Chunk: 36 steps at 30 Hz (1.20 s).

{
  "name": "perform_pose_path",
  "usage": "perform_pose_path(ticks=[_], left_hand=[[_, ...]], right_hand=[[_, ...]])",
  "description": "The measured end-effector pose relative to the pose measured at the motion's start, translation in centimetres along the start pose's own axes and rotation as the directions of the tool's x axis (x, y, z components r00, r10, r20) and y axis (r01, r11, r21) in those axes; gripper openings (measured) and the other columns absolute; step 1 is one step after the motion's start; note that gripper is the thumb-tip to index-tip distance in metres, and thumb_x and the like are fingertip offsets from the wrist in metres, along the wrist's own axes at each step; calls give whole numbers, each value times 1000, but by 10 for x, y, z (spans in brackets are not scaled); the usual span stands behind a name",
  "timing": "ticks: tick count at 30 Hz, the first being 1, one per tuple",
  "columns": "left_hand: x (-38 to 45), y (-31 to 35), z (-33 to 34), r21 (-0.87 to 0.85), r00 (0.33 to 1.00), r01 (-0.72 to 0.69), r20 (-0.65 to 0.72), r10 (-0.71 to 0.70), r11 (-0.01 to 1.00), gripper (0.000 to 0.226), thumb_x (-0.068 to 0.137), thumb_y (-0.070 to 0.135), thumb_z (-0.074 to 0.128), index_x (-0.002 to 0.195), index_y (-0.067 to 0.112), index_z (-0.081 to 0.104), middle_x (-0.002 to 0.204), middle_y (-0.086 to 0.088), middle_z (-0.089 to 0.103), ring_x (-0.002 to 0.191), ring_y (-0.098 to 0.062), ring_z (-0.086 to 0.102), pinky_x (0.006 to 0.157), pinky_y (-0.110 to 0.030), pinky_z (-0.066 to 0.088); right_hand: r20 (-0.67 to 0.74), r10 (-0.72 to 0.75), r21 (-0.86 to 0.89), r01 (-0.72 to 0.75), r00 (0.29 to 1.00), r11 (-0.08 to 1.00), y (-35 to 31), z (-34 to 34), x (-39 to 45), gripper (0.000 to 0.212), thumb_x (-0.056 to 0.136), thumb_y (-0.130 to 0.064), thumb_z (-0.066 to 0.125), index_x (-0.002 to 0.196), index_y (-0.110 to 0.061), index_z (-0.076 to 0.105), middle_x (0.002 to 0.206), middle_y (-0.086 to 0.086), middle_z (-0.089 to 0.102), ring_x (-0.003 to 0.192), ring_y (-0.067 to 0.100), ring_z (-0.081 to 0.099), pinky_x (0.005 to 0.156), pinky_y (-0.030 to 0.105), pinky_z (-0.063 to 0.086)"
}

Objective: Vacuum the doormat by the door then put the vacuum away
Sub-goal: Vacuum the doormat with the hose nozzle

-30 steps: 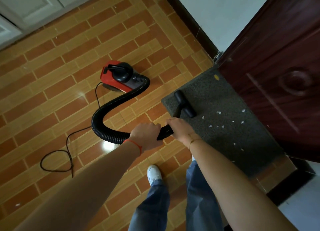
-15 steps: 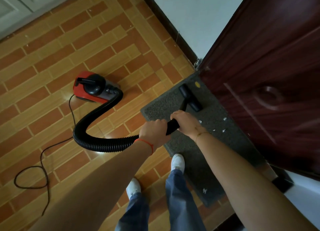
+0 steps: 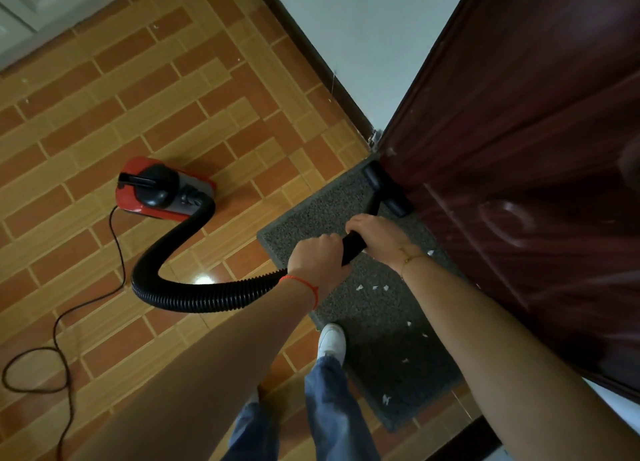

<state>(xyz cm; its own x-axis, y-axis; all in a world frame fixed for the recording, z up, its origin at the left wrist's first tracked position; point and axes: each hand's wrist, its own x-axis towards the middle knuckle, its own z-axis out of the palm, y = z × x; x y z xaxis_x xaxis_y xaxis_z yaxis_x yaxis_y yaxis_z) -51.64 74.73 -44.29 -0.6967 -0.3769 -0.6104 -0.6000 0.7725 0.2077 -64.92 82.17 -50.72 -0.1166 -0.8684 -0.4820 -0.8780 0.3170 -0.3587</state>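
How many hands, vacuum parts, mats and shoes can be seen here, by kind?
Left hand, right hand: 2
Red-and-black vacuum canister: 1
Black ribbed plastic hose: 1
Black plastic floor nozzle: 1
Grey rectangular doormat: 1
White shoe: 1
Total: 7

One red canister vacuum (image 3: 162, 192), one ribbed black hose (image 3: 194, 287), one grey doormat (image 3: 377, 308), two hands, one white shoe (image 3: 331, 339), about eight white paper scraps.

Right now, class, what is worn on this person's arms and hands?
Both forearms are bare, with no sleeves in view. The left hand has a thin red string bracelet at the wrist. The right hand has a fine gold chain bracelet. No gloves.
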Motion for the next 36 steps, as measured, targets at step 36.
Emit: perform_pose_path(ticks=[36], left_hand=[[-236,-177,103,140,950,-261,211,229,955,30,88,44,54,103,17,57,71,1,56,60,-20,55,54,-31,46]], right_hand=[[95,92,61,-98,991,993,-285,152,-89,8,93,-9,51,94,-12,58,108,6,62,94,28,65,64,33,41]])
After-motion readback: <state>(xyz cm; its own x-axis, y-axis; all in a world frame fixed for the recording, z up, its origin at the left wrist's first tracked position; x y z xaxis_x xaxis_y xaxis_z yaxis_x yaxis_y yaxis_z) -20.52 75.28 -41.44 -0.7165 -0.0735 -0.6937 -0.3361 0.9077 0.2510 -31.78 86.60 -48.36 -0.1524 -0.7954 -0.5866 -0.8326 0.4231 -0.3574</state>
